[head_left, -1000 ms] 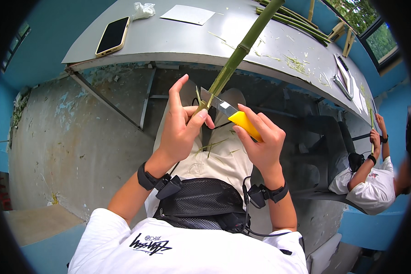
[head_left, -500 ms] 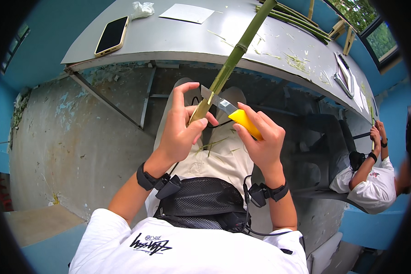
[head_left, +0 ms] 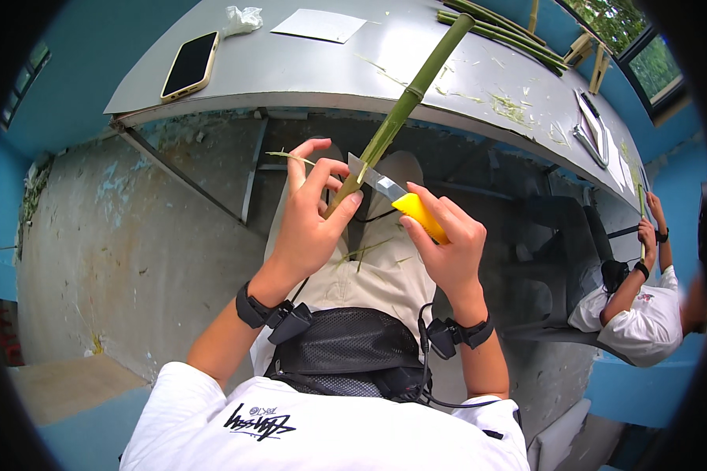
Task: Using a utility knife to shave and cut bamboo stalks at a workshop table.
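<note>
Looking down from the head view, the only one we have, we see a green bamboo stalk point(head_left: 397, 118) slanting from the left hand up past the near edge of a grey table point(head_left: 283, 71), its far end above the tabletop; whether it rests there we cannot tell. The left hand point(head_left: 310, 225) is partly closed round the stalk's lower end, thumb on the near side and fingers loosely curled, with a thin sliver point(head_left: 289, 156) lying across them. The right hand point(head_left: 456, 239) is closed on the yellow handle of a knife point(head_left: 421, 217), and the bare blade point(head_left: 378, 180) appears to meet the stalk just beyond the left thumb. We judge that thumb and the bent fingers most at risk: the blade points across toward them (its tip is right beside the fingers), so a slip off the smooth skin, or a sudden give as the fibres part, could carry the edge into the hand. A tough patch or too steep an angle might cause that, by making us push harder. The loose left grip could also let the stalk roll, turning a shallow cut into a gouge. If the knife skidded downward, it could reach the trousers point(head_left: 393, 276), where a few shavings point(head_left: 365, 249) lie.
</note>
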The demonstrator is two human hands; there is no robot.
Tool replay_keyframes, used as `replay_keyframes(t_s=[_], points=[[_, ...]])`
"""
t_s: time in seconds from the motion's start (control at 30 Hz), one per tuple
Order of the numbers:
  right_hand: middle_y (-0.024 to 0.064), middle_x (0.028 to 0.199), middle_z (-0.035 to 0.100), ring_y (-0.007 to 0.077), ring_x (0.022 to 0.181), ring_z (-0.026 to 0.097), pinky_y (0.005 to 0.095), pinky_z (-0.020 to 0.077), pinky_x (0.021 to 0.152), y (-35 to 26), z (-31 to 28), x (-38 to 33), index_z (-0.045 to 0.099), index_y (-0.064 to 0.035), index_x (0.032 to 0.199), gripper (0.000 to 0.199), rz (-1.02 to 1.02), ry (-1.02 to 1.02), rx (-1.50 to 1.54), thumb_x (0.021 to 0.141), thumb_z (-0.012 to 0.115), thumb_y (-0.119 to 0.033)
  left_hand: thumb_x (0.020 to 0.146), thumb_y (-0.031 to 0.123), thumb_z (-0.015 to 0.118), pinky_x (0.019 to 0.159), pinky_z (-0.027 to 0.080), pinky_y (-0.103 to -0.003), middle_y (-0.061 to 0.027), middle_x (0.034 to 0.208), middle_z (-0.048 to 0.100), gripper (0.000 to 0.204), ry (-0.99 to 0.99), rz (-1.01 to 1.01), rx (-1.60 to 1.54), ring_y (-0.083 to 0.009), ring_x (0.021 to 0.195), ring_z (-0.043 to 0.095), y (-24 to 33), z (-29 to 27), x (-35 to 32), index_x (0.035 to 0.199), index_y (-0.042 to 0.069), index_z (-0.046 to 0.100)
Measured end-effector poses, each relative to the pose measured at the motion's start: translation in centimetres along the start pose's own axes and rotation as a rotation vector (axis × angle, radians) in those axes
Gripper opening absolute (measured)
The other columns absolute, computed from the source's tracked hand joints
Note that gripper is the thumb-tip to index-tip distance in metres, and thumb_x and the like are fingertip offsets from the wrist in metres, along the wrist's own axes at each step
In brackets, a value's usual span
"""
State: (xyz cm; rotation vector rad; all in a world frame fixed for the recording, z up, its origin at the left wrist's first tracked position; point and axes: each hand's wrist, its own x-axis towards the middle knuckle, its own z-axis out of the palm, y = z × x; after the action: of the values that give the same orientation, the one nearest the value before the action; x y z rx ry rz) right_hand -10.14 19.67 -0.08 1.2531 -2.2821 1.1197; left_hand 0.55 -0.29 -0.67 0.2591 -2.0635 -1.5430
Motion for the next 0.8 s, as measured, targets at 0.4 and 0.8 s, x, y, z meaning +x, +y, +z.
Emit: replay_keyframes(t_s=[0.4, 0.8], points=[[0.0048, 0.077, 0.066, 0.0222, 0.059, 0.062, 0.0329, 0.0484, 0.055, 1.5, 0.2, 2.6, 0.076, -0.0153, 0.128, 0.043, -0.011, 0.020, 0.017, 0.086, 0.084, -0.024, 0.097, 0.009, 0.063, 0.080, 0.051, -0.028, -0.0108, 0.110, 0.065, 0.025, -0.192, -0.200, -0.484, -0.0156, 0.085, 0.064, -1.2, 0.5, 3.8, 0.118, 0.004, 0.050], [0.0028, 0.073, 0.064, 0.0213, 0.056, 0.061, 0.0328, 0.0469, 0.053, 1.9, -0.3, 3.6, 0.076, -0.0184, 0.129, 0.044, -0.046, -0.052, -0.041, 0.087, 0.084, -0.027, 0.103, 0.025, 0.072, 0.065, 0.041, -0.023, 0.0037, 0.085, 0.060, 0.022, -0.239, -0.321, -0.278, -0.0035, 0.073, 0.049, 0.0, 0.6, 4.9, 0.104, 0.004, 0.065]])
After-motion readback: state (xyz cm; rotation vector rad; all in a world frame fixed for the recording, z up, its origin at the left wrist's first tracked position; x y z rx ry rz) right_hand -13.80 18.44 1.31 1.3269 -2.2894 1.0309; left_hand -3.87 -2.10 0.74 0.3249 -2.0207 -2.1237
